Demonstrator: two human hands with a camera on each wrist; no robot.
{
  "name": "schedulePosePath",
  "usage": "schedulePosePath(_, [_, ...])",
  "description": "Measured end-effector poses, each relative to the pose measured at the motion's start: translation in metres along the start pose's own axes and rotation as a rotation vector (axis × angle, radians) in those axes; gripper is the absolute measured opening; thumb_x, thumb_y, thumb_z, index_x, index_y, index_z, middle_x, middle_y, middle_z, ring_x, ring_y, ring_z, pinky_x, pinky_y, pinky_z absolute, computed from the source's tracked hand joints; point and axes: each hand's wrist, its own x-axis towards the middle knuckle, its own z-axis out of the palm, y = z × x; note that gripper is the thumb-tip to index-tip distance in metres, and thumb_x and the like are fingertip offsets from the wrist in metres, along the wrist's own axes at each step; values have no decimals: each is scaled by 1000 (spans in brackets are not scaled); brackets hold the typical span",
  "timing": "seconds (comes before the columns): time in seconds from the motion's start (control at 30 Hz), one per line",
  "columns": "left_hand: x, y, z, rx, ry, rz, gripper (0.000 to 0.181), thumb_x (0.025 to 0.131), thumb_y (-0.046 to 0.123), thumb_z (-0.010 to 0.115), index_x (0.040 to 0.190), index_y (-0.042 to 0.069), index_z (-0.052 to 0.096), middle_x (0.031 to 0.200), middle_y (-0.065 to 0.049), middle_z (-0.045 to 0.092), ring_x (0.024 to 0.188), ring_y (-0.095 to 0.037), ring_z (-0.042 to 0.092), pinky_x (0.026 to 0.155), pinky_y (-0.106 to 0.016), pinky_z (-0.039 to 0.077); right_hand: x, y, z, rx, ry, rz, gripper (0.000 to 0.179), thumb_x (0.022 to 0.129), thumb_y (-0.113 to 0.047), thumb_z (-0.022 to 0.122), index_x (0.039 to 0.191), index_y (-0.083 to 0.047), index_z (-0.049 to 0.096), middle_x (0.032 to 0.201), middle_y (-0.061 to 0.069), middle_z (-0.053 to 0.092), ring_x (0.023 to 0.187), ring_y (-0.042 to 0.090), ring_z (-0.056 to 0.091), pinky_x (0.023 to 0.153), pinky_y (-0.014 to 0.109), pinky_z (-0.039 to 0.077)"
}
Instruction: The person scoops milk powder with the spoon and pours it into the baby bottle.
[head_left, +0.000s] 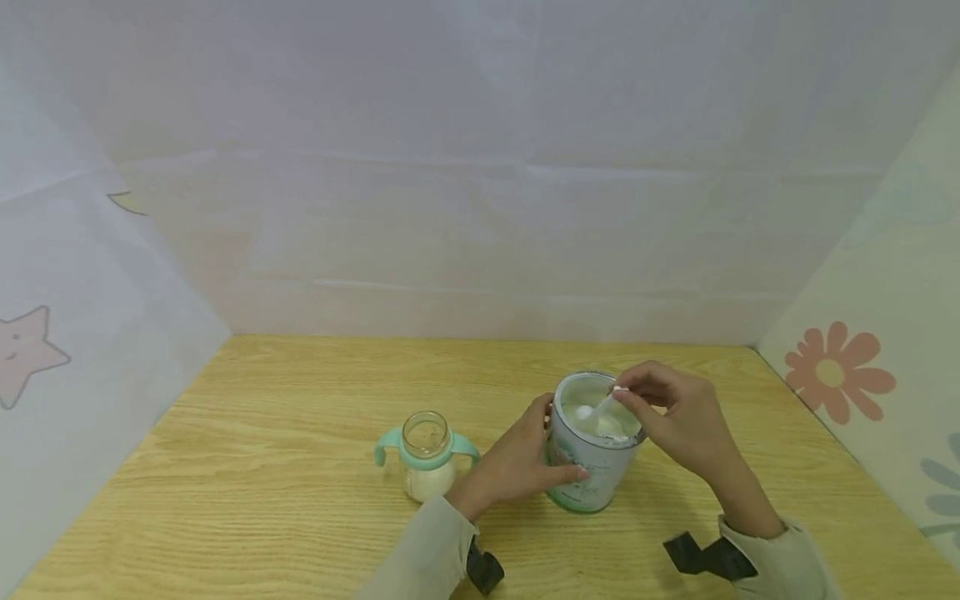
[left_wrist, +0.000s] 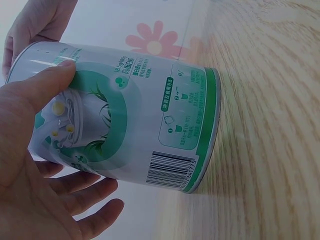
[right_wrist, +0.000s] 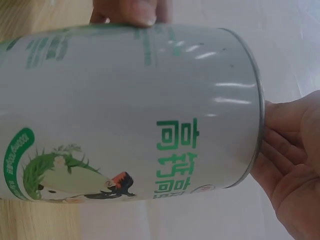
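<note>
A white and green milk powder can (head_left: 592, 471) stands open-topped on the table, right of centre. My left hand (head_left: 517, 462) grips its side, thumb across the front and fingers around the far left; the left wrist view shows the hand (left_wrist: 40, 150) around the printed wall. At the can's mouth my right hand (head_left: 678, 417) pinches the handle of a white scoop (head_left: 596, 412), whose bowl is inside over the pale powder (head_left: 609, 427). In the right wrist view the can wall (right_wrist: 110, 100) hides the scoop, and the right hand (right_wrist: 292, 155) shows at the rim.
Left of the can, beside my left forearm, stands a baby bottle (head_left: 426, 454) with mint green handles, no lid and pale contents. The wooden table (head_left: 262, 467) reaches back to white sheet walls (head_left: 480, 208), with a printed flower on the right one.
</note>
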Motion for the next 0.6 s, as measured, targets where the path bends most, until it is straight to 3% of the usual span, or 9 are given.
schedulePosePath(0.23, [0,-1,0,0,1,-4,92,84,41,72,151,16,14,148,-5,37,133,-29,42,104,-43,43,0,1,0,9,-13,-30,29,71,18,71,86,-6,67,77,7,69,80,-12,62,69,8,51])
schedulePosePath(0.6, [0,-1,0,-11,-2,2,91,84,40,72,151,16,14,148,-5,37,133,-29,42,103,-42,43,-2,1,3,-29,-86,19,27,72,15,72,84,-8,66,77,1,68,70,3,67,63,12,52])
